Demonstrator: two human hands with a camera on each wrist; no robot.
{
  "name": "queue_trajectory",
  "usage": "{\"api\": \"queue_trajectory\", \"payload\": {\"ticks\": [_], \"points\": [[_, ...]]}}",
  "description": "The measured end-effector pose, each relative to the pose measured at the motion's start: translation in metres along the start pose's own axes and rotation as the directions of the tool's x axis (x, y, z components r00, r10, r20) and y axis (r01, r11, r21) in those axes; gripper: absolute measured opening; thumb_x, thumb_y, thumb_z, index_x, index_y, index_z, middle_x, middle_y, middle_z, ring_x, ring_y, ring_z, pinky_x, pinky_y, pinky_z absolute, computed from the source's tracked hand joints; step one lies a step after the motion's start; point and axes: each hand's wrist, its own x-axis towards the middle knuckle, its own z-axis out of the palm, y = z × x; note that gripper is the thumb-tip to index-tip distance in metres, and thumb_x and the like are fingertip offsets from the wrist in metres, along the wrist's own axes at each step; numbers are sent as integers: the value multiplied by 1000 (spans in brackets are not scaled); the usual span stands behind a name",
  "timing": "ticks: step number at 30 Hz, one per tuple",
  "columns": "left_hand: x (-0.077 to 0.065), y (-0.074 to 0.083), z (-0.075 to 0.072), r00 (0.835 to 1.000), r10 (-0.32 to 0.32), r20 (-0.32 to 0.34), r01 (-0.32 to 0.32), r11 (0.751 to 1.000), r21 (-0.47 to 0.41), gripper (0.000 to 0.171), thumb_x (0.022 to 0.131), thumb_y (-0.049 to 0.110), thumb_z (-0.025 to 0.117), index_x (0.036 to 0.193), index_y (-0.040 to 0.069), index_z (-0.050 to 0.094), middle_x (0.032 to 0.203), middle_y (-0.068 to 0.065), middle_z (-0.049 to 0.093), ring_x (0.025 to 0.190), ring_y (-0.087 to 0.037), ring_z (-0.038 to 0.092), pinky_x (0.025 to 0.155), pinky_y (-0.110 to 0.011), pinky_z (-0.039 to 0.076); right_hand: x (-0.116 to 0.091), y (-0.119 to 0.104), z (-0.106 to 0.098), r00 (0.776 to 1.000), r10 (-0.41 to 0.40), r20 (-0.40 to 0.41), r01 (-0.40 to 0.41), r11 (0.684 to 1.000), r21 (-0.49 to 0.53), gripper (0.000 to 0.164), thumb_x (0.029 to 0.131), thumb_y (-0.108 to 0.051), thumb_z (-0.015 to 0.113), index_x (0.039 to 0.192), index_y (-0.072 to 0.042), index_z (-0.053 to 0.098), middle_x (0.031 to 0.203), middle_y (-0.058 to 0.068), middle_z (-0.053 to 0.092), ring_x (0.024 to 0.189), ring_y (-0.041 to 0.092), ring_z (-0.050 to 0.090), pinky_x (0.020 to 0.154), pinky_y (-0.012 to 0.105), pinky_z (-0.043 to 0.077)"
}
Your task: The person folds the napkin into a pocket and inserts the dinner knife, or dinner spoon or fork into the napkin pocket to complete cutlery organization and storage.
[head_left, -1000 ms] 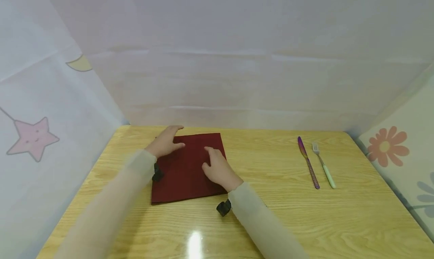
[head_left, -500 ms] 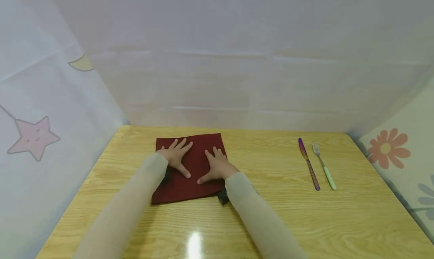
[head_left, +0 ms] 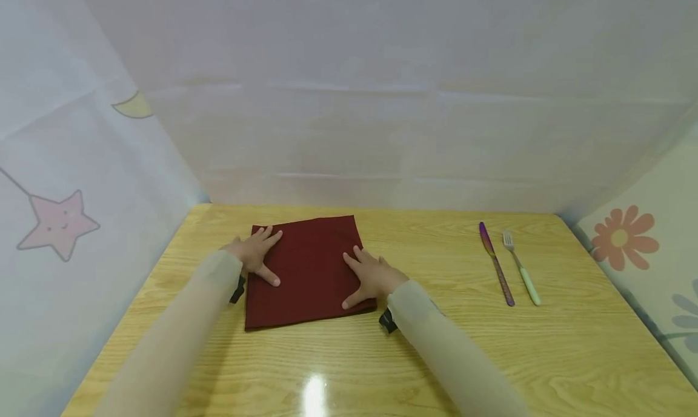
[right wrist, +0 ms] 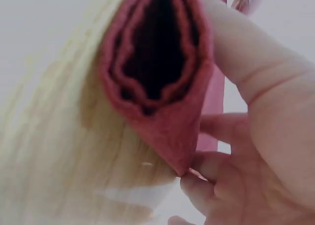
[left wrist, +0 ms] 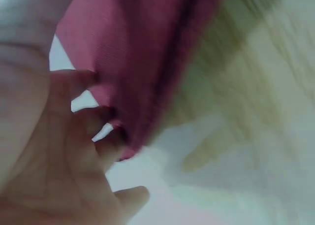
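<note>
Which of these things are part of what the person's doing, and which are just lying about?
Part of the job, it seems:
- folded dark red cloth
- left hand, fingers spread on it
- right hand, likewise

Apparently just lying about, untouched:
- purple-tipped knife
- green-handled fork

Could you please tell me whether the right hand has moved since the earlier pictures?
Yes, the right hand has shifted rightward in the head view, closer to the knife, which lies in practically the same place.
</note>
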Motion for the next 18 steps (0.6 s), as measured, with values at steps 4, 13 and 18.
{"api": "queue_trajectory", "payload": {"ticks": [4, 13, 18], "points": [[-5, 11, 3, 998, 66, 8, -65, 998, -18, 125, 74, 57, 86, 162, 2, 16, 165, -31, 5, 150, -52, 7, 112, -76, 13, -7, -3, 5, 994, 24, -107, -14, 996, 85, 98, 84, -38, 85, 159, -4, 31, 167, 16, 19, 154, 32, 17, 123, 51, 17], [-8, 29, 13, 992, 129, 9, -130, 991, 37, 125, 69, 57, 88, 164, 14, 19, 168, -23, 4, 151, -50, 3, 115, -71, 15, -25, -42, 23, 978, 64, -200, -28, 984, 178, 71, 94, -31, 74, 151, 1, 45, 159, 20, 36, 148, 35, 34, 116, 47, 35], [-6, 40, 18, 992, 126, 21, -128, 989, 80, 129, 68, 65, 84, 165, 18, 13, 169, -20, -2, 152, -49, 0, 116, -70, 15, -24, -57, 31, 976, 122, -180, -105, 989, 100, 80, 95, -42, 71, 157, -5, 37, 161, 27, 27, 149, 47, 24, 115, 57, 33]]}}
